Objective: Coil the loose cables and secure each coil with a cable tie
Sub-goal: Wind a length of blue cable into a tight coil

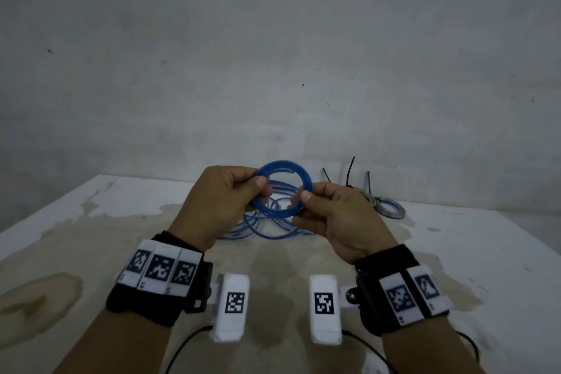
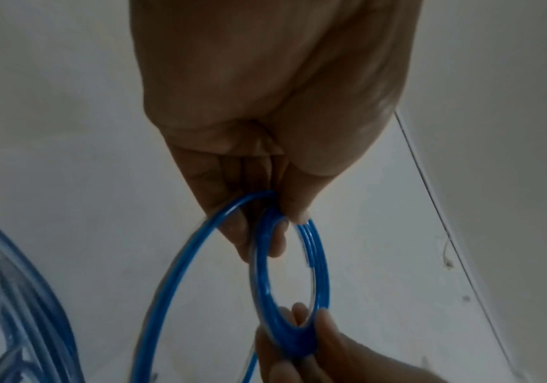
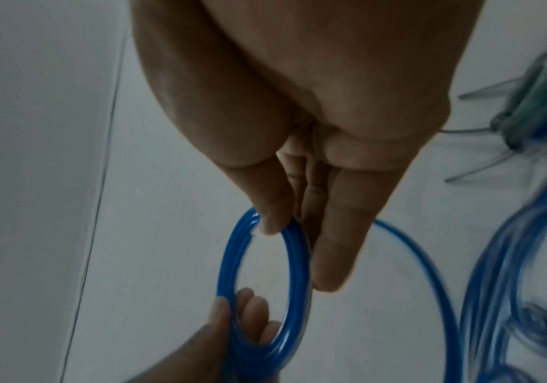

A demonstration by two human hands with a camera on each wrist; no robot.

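Head view shows coiling underway: left hand (image 1: pixel 223 191) and right hand (image 1: pixel 332 212) pinch the blue coil (image 1: pixel 283 190), so next comes winding in the loose cable (image 1: pixel 267 229).

**Stained white table with loose cable and tied coils**

The white table (image 1: pixel 91 252) carries brown stains across its middle and left side. Loose blue cable (image 1: pixel 267 229) lies in slack loops near the far edge, about the middle. Toward the far right corner lie finished coils (image 1: pixel 385 206), grey and blue, with black cable ties (image 1: pixel 350 171) sticking up from them against the wall.
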